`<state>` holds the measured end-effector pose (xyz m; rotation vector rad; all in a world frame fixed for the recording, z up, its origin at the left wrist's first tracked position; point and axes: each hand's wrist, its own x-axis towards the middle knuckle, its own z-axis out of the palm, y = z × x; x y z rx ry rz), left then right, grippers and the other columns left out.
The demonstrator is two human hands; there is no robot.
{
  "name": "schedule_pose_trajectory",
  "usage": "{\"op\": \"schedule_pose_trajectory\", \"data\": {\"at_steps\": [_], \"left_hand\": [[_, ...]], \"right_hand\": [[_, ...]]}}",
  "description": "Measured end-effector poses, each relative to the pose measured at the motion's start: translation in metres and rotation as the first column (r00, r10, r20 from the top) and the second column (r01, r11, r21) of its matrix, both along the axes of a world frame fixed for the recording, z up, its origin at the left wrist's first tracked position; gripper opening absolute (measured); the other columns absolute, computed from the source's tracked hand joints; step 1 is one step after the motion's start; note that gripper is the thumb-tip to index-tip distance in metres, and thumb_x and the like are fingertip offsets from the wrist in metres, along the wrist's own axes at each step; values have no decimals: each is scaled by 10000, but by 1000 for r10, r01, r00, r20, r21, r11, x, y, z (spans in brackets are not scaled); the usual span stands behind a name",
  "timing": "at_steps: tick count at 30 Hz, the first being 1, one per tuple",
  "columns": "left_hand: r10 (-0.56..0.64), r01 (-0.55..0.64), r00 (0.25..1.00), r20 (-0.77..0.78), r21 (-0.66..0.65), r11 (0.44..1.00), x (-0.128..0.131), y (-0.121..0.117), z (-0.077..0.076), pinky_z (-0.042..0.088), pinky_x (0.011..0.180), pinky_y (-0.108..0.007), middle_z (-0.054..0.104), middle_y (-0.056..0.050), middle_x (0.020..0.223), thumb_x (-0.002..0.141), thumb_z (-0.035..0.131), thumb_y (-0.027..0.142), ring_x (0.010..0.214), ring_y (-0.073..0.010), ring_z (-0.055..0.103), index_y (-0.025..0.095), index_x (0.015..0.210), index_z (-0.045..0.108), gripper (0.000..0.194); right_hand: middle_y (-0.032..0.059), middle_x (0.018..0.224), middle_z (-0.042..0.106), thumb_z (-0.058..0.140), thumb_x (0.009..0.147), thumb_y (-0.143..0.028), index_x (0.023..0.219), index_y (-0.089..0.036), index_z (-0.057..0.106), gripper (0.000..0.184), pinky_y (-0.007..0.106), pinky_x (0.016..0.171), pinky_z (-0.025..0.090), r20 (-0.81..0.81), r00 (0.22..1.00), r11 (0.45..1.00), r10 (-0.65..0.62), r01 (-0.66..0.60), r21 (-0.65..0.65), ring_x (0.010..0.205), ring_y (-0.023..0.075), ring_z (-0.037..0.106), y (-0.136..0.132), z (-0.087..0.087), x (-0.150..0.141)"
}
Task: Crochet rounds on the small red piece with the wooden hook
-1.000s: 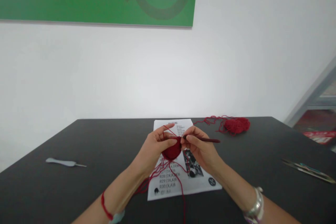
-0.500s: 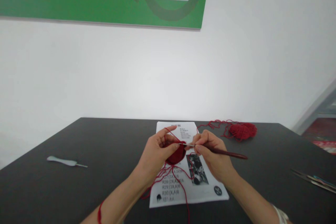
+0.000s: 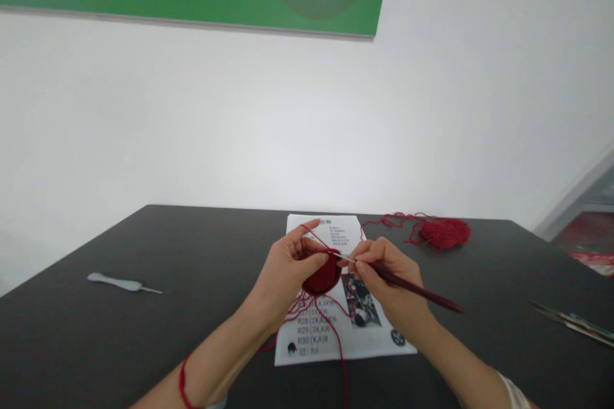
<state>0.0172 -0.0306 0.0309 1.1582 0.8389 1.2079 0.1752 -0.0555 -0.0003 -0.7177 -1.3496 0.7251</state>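
Observation:
My left hand (image 3: 292,262) pinches a dark red crocheted piece (image 3: 322,278) between thumb and fingers, its index finger raised with red yarn running over it. My right hand (image 3: 386,271) grips a crochet hook (image 3: 417,293) with a brown handle, held like a pen. The hook's thin metal tip meets the upper edge of the piece, close to my left thumb. Several loose red yarn strands (image 3: 341,351) hang below the piece across a printed pattern sheet (image 3: 355,348). My hands hide part of the sheet's text.
A ball of red yarn (image 3: 445,233) lies at the table's back right, its strand trailing towards my hands. On the left rests a crochet hook with a pale grey handle (image 3: 115,282). Pointed metal tools, perhaps scissors or tweezers (image 3: 573,321), lie at the right of the dark table (image 3: 201,236).
The brown hook's handle end has tilted downward and to the right, its tip still at the piece's upper edge. The whole view has shifted slightly, so everything sits a bit higher.

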Motion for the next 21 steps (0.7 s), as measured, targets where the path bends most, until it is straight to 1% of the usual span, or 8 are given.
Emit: {"op": "schedule_pose_trajectory", "data": {"at_steps": [3,5,6,8,11,15,18,21], "left_hand": [[-11,11,1000,7,-12,1000,-1,0,-1,420,629,-241,652,27,647,594,754,138,611,-124,584,76,1235,573,669],[-25,25,1000,8,-28,999,-2,0,-1,414,617,-240,659,21,646,598,762,148,597,-123,582,74,1240,576,672],[-28,28,1000,12,-37,999,-2,-1,0,410,609,-238,661,19,643,598,767,152,586,-120,577,71,1246,573,681],[-24,25,999,25,-53,998,-3,-2,0,405,604,-233,661,20,635,589,774,146,572,-114,569,59,1285,543,738],[-36,40,998,51,-75,996,-3,-3,-1,409,614,-232,666,19,636,582,781,132,578,-117,576,59,1358,474,838],[-83,92,993,85,-101,991,-3,-2,-3,406,611,-230,674,13,644,581,791,126,569,-113,572,85,1362,487,839],[-87,98,992,92,-113,989,-4,-1,-3,401,612,-223,675,13,642,571,796,113,567,-105,566,80,1345,508,827],[-95,106,991,93,-118,987,-5,-1,-1,408,622,-220,681,11,642,560,793,105,571,-102,570,64,1349,496,844]], "right_hand": [[-2,668,631,699,749,-150,665,-222,595,152,247,501,429,-6,1000,1000,-7,7,-17,601,148,594,1,-1,-1],[-11,644,624,706,744,-160,648,-220,595,159,261,529,452,-51,999,999,-1,-2,-54,590,145,590,2,-1,-1],[-17,629,620,706,746,-169,642,-220,595,160,268,543,460,-88,996,997,20,-26,-74,583,143,585,3,-1,-1],[-26,610,615,705,759,-197,645,-220,603,154,282,585,475,-169,981,987,99,-118,-109,577,136,576,6,-1,0],[-25,616,628,734,751,-253,654,-214,623,153,293,638,486,-290,938,957,189,-242,-159,587,131,573,8,0,0],[-6,634,654,779,711,-286,658,-204,646,165,266,597,461,-384,904,932,187,-287,-222,602,132,570,8,1,-2],[-3,632,658,789,697,-277,647,-199,644,172,258,599,460,-425,886,919,184,-308,-244,613,132,572,7,2,-5],[-6,634,663,799,678,-272,641,-199,648,172,246,598,457,-451,872,911,190,-328,-250,615,127,580,6,4,-5]]}}
